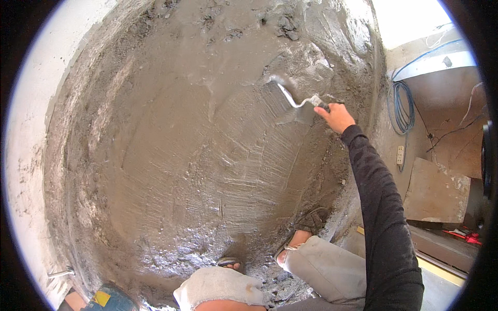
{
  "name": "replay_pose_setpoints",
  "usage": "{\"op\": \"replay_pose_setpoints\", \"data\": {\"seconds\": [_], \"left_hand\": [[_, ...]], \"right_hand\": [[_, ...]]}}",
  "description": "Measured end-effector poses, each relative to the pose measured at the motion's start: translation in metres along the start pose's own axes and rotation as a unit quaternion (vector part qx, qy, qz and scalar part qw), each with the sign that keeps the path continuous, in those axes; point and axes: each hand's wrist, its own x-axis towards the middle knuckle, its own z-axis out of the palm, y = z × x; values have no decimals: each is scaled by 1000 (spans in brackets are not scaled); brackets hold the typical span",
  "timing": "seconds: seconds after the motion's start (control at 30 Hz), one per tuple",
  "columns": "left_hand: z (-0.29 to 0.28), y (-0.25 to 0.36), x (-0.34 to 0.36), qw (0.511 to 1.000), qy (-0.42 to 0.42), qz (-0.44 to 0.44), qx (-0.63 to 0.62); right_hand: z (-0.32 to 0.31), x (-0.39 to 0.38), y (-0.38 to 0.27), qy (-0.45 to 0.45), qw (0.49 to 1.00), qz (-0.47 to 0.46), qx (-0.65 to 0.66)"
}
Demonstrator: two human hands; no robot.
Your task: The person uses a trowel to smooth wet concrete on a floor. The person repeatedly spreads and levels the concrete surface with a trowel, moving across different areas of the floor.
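My right hand (337,116) grips the handle of a steel trowel (287,96) at the upper right of the wet grey mortar (176,145). The trowel's blade rests on or just over the mortar, and fine drag lines run through the surface below it. My left hand is out of view. My bent legs and sandalled feet (297,243) are at the bottom, at the mortar's near part.
A pale wall (28,155) curves along the left. On the right are a coiled blue cable (403,106), a power strip (400,155), a leaning board (436,192) and loose wires. A teal tool or case (106,300) sits at the lower left.
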Motion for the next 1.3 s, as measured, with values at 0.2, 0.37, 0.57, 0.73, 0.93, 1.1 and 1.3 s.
{"op": "replay_pose_setpoints", "data": {"seconds": [0.2, 0.37, 0.57, 0.73, 0.93, 1.1, 1.3], "left_hand": [[-14, -2, 3, 999, -25, -7, -33], [-5, -8, -2, 997, 2, 75, 19], [-21, -10, 5, 992, -96, 66, -37], [-53, -21, 19, 981, -156, 94, -68], [-77, -17, 53, 965, -204, 147, -68], [-64, -20, 85, 958, -251, 135, -29], [-69, -48, 110, 968, -224, 83, -82]], "right_hand": [[-12, -43, -23, 57, 970, 26, 235], [55, -92, -46, -84, 967, 25, 238], [28, -129, -22, -84, 977, 45, 190], [-47, -188, 27, -5, 982, 19, 189], [-146, -294, 51, 12, 940, 234, 248], [-185, -390, 47, 99, 950, 277, 102], [-217, -419, 66, 143, 909, 346, 182]]}}
